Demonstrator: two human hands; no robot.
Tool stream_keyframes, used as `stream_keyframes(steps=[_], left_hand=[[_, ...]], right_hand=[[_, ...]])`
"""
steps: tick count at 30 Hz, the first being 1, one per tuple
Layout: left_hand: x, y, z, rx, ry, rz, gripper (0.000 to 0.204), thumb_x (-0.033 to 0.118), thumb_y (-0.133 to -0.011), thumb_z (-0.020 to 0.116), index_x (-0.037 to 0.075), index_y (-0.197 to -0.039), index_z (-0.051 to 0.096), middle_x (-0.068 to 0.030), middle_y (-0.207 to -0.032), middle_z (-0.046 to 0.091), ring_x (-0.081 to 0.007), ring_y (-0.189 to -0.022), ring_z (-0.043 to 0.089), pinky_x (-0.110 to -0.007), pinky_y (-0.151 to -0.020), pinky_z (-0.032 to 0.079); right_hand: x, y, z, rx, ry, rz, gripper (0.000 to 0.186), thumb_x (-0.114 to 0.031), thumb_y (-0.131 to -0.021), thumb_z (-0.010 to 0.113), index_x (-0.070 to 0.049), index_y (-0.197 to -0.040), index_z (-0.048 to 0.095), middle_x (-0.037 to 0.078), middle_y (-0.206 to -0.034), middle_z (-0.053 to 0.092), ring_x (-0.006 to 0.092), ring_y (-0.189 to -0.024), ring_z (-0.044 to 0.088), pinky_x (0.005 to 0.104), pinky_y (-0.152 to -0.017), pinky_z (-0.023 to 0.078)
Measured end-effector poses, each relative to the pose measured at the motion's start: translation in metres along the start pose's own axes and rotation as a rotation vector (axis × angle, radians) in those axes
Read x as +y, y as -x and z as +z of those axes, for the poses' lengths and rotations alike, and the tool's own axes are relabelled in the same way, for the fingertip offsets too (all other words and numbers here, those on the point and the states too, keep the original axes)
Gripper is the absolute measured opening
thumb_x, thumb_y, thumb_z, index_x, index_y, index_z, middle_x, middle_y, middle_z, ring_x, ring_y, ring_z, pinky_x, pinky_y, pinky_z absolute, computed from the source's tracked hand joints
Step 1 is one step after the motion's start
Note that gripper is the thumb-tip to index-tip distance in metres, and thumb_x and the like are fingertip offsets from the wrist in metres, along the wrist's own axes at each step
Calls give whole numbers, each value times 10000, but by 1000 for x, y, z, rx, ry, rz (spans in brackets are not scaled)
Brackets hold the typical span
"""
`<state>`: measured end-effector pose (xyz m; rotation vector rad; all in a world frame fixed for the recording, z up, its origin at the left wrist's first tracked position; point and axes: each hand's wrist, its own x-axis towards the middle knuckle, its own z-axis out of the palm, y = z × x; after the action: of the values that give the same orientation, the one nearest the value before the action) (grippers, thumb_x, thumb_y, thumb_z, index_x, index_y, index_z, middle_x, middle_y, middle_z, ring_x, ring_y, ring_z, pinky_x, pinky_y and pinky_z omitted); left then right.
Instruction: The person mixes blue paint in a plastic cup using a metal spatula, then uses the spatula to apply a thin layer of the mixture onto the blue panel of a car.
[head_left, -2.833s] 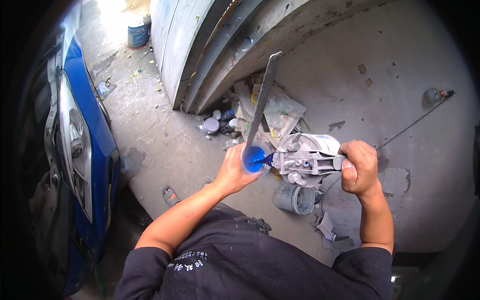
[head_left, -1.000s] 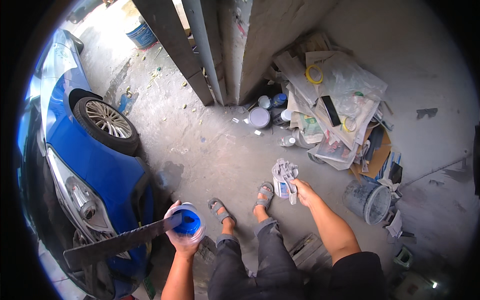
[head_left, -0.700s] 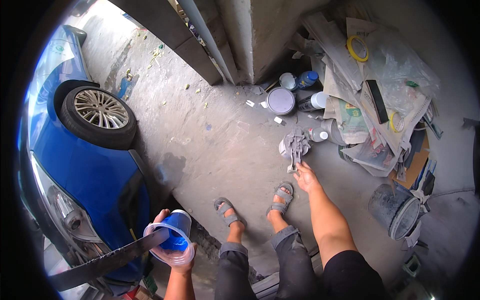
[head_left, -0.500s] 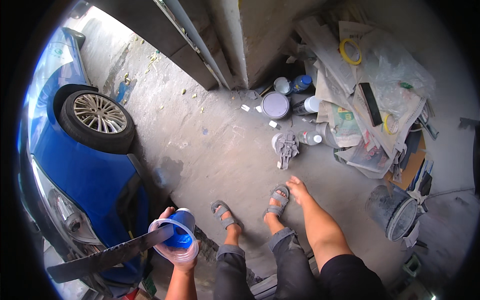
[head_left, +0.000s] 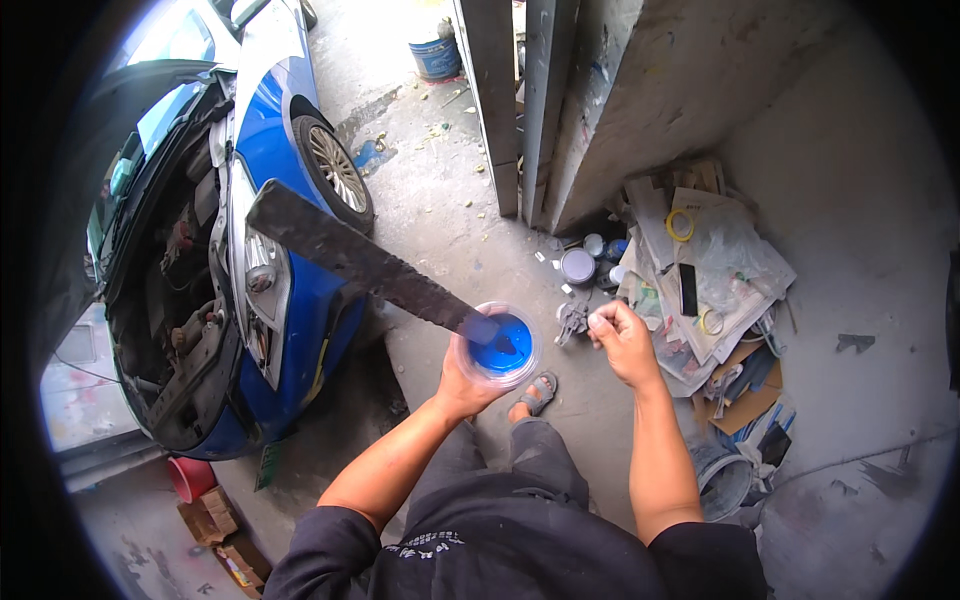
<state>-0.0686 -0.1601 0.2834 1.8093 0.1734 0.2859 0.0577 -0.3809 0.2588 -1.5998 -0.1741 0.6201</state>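
Observation:
My left hand (head_left: pixel 463 385) is wrapped round a clear plastic cup (head_left: pixel 530 362) in front of my body. Blue liquid paint (head_left: pixel 512 352) lies in the bottom of the cup. A long, flat, dark-stained stirring stick (head_left: pixel 350 258) stands in it, its end dipped in the blue and the rest slanting out over the rim toward the car. My right hand (head_left: pixel 627 345) is raised to the right of the cup, apart from it. Its fingers are curled in with the thumb against them, and nothing shows in them.
A blue car (head_left: pixel 300 330) with its hood up stands at the left. Cans, including a lidded one (head_left: pixel 577 266), and a grey spray gun (head_left: pixel 572 322) sit on the floor ahead. Paper and plastic sheets (head_left: pixel 740 255) are heaped at the right, near a bucket (head_left: pixel 725 485).
My view has shifted, showing more of the car and its open hood. The left hand has brought cup and stick up toward the middle. The right hand has risen and its fingers have curled in.

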Motion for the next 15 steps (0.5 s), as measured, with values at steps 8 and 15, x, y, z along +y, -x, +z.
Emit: stream_keyframes(steps=[8,15], left_hand=[[56,9,-31,-212,126,-10,894,204,-642,866,36,-1369,373,-131,-1279,536,-226,-1175,540,-379,-1009,425],[50,13,-75,-251,73,68,831,186,-652,854,28,-1338,413,-134,-1255,562,-227,-1143,567,-374,-986,449]], right_hand=[[-224,12,99,-342,530,-742,328,-143,-869,682,16,-1136,579,80,-1011,642,157,-892,602,296,-781,491],[-259,25,148,-396,703,-776,224,-134,-839,708,8,-949,574,139,-846,628,215,-736,620,318,-657,485]])
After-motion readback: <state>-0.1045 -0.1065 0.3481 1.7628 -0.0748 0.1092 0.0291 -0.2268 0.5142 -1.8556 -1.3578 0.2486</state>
